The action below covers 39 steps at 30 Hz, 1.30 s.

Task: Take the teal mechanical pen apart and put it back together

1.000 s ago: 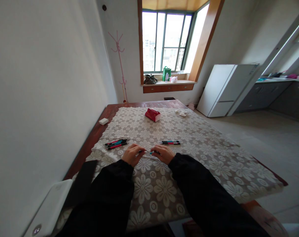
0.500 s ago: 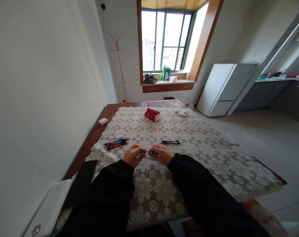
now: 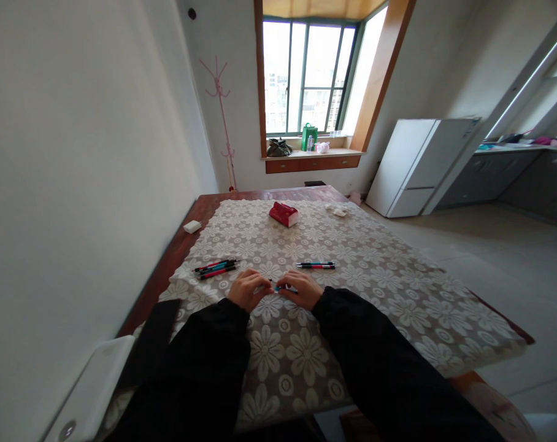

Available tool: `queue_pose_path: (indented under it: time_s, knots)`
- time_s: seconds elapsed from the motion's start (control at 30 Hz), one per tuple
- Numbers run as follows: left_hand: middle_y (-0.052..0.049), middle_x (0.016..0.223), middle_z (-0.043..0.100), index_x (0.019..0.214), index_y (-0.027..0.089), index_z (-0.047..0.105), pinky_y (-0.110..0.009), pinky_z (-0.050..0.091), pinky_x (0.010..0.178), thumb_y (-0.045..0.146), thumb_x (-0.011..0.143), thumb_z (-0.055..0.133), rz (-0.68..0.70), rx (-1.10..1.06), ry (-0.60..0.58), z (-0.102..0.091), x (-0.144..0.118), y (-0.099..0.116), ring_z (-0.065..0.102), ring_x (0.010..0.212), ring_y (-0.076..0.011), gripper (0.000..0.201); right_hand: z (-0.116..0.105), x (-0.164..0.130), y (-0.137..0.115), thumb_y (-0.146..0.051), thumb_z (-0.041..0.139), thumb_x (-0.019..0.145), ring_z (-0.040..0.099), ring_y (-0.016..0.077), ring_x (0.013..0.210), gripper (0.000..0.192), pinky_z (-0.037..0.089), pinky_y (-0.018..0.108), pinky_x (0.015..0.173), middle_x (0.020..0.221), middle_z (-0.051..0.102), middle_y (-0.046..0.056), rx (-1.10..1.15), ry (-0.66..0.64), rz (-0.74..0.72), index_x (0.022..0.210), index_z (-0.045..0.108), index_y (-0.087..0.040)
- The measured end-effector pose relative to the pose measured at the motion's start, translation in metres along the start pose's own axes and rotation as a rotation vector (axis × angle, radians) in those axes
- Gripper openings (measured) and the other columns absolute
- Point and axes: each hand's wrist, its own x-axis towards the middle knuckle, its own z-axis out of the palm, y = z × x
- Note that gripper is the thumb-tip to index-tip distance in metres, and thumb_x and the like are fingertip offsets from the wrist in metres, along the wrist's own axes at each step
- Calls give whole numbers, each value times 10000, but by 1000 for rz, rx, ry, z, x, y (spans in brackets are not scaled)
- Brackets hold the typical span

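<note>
My left hand point(image 3: 247, 288) and my right hand point(image 3: 299, 288) meet low over the flowered tablecloth point(image 3: 380, 288), fingertips almost touching. Between them they pinch a small teal pen point(image 3: 278, 286), most of it hidden by the fingers. A bundle of several red, teal and black pens point(image 3: 215, 267) lies just left of my left hand. Two more pens point(image 3: 316, 265) lie side by side just beyond my right hand. Both arms wear black sleeves.
A red tissue pack point(image 3: 284, 214) and crumpled white paper point(image 3: 337, 210) lie at the table's far end; a white block point(image 3: 192, 226) sits on the bare wooden edge at left. A white device point(image 3: 94, 383) and a black flat item point(image 3: 152, 334) lie near left. A white fridge point(image 3: 416, 166) stands right.
My hands have drawn closer together; the pen parts that were held apart a second ago are now pushed together between my fingers.
</note>
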Motion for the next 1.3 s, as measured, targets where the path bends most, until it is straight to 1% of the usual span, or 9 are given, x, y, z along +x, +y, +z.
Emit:
queue_pose_path:
  time_s: [0.13,0.23,0.33,0.4,0.53,0.8,0.93,1.1,1.3]
  knots:
    - [-26,839,698,877,245,689,-343,468,839,306,905,566,-23,22,21,-1,1,0,592,899,-194,140,3,0,1,-320,582,887,567,163,740,148,454,304,726,783,631,35,63,90,93,940,640,-195]
    - [-36,926,686,922,237,672,-362,458,882,202,888,541,-78,49,63,-3,1,0,574,955,-205,140,3,2,3,-373,588,876,593,165,729,199,463,306,702,788,647,39,323,244,230,936,609,-184]
    - [-34,975,673,903,232,667,-378,450,910,128,806,584,-93,52,53,-3,1,-2,559,988,-217,165,-1,4,3,-428,602,860,626,184,808,255,485,326,739,857,674,52,628,341,322,945,585,-189]
    - [-34,988,667,863,231,673,-384,448,918,111,775,601,-84,47,25,-2,1,-3,554,1000,-220,166,-4,5,3,-452,638,826,619,199,897,277,491,332,771,941,666,61,696,382,336,927,603,-196]
    - [-39,1030,661,877,249,701,-408,439,940,139,778,611,-76,55,-16,2,0,-6,540,1043,-235,173,-6,6,4,-473,664,799,593,215,994,287,488,347,842,1001,646,57,705,418,331,890,636,-203]
    - [-34,1121,644,878,264,708,-437,405,1000,198,739,670,-8,48,-95,3,-1,-6,508,1116,-258,158,0,3,11,-472,676,797,650,210,865,311,501,372,825,900,695,60,741,409,398,926,615,-196]
    - [-26,1122,647,783,263,703,-437,407,986,250,776,667,7,61,-111,2,-1,-6,501,1119,-257,39,0,2,12,-456,657,816,642,198,853,291,500,358,817,894,691,59,689,428,384,930,610,-192]
    - [-37,1057,663,853,245,681,-388,431,952,212,838,593,1,34,-116,2,-1,-5,519,1095,-225,96,0,3,15,-490,646,805,630,200,864,307,502,366,835,903,668,52,584,452,408,907,625,-201]
    - [-30,1094,652,803,248,692,-423,410,980,242,760,680,-13,47,-119,2,-2,-5,501,1112,-254,45,3,4,20,-516,689,756,656,209,841,366,509,374,825,861,671,44,757,452,472,901,593,-195]
